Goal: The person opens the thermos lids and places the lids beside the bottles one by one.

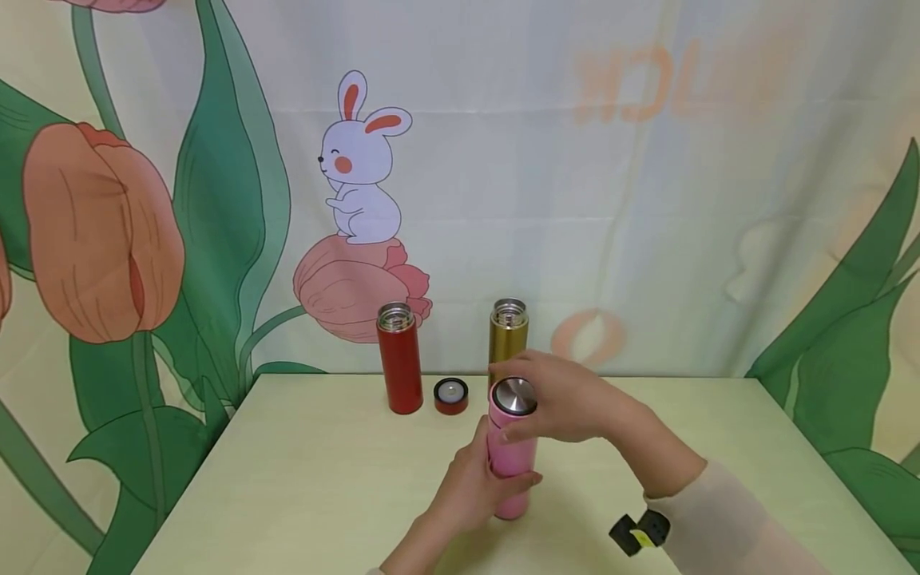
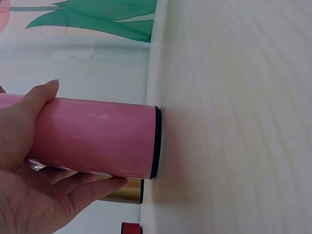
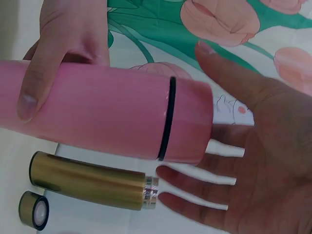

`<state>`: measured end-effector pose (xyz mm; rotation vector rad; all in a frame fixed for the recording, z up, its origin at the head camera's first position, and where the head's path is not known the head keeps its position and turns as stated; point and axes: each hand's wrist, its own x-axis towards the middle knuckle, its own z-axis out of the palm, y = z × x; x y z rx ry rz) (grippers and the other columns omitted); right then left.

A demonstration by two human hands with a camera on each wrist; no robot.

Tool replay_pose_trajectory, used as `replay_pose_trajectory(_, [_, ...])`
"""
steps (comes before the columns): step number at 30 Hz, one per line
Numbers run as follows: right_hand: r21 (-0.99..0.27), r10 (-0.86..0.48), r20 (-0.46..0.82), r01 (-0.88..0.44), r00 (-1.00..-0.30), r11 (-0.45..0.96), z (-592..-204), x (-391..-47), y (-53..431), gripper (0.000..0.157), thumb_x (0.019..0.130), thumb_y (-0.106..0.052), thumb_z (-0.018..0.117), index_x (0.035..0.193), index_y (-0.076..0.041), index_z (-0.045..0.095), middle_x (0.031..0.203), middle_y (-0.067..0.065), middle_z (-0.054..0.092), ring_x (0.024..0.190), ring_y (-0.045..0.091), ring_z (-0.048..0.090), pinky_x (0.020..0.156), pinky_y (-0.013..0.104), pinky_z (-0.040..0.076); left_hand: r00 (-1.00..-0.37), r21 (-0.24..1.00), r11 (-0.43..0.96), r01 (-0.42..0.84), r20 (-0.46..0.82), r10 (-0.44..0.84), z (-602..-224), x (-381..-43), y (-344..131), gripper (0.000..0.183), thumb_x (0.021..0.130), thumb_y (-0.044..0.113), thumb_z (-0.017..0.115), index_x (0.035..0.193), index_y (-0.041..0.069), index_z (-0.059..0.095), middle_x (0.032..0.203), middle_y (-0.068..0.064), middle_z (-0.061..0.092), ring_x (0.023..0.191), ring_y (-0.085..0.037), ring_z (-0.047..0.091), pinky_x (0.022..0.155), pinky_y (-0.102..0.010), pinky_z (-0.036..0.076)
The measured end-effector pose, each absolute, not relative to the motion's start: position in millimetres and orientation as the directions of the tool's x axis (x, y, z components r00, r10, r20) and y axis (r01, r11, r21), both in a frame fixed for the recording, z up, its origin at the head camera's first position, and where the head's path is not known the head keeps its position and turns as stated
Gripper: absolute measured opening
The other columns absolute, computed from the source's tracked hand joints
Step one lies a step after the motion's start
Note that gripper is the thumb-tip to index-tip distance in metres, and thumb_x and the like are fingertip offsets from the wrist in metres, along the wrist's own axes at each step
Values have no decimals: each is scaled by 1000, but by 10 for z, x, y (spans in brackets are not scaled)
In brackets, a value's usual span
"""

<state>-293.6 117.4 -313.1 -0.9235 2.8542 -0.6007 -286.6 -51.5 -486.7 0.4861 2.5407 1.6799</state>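
Note:
A pink thermos bottle [image 1: 512, 457] with its steel-topped lid [image 1: 516, 395] on stands upright on the table. My left hand [image 1: 467, 483] grips its body, the thumb on one side and the fingers round the other, as the left wrist view of the bottle [image 2: 97, 136] also shows. Around the lid, my right hand [image 1: 568, 399] has its fingers spread; in the right wrist view the thumb [image 3: 229, 68] stands apart from the lid [image 3: 190, 122]. Just behind is a gold thermos bottle [image 1: 508, 335] without a lid, partly hidden by the right hand.
To the left stands an open red thermos bottle [image 1: 401, 367], with its red lid [image 1: 451, 403] lying inside up beside it. A gold lid [image 3: 29, 212] lies near the gold bottle. Behind the pale table [image 1: 302, 471] hangs a printed cloth [image 1: 489, 160].

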Motion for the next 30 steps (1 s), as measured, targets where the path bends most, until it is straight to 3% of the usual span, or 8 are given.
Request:
replay_pose_trajectory(6, [-274, -413, 62, -413, -909, 869, -3093, -2824, 1030, 69, 77, -52, 88, 132, -15, 67, 111, 2, 68, 94, 18, 64, 72, 34, 53, -946, 905, 353, 238, 134, 296, -4878, -2873, -527, 76, 84, 49, 85, 141, 32, 38, 120, 1, 70, 107, -14, 68, 94, -42, 57])
replay_pose_trajectory(14, [-195, -299, 143, -323, -943, 926, -3173, -2737, 892, 50, 74, -58, 88, 98, -17, 71, 81, -4, 67, 73, 16, 62, 55, 34, 48, -943, 899, 357, 254, 147, 299, -4898, -2861, -529, 80, 85, 46, 84, 147, 31, 37, 120, 2, 71, 109, -13, 68, 94, -38, 57])
replay_pose_trajectory(20, [-171, -289, 182, -320, -940, 932, -3201, -2719, 851, 45, 76, -52, 89, 88, -14, 69, 72, -3, 60, 65, 16, 57, 51, 33, 45, -942, 899, 357, 255, 148, 301, -4891, -2852, -520, 77, 86, 44, 85, 146, 31, 37, 119, 1, 71, 109, -14, 69, 95, -40, 56])
replay_pose_trajectory(30, [-162, -347, 153, -369, -925, 915, -3159, -2732, 851, 38, 76, -42, 91, 89, -14, 68, 74, -4, 59, 67, 14, 56, 56, 31, 45, -946, 901, 365, 234, 124, 299, -4853, -2864, -520, 79, 84, 50, 85, 145, 36, 36, 122, 3, 70, 111, -12, 68, 97, -39, 55])
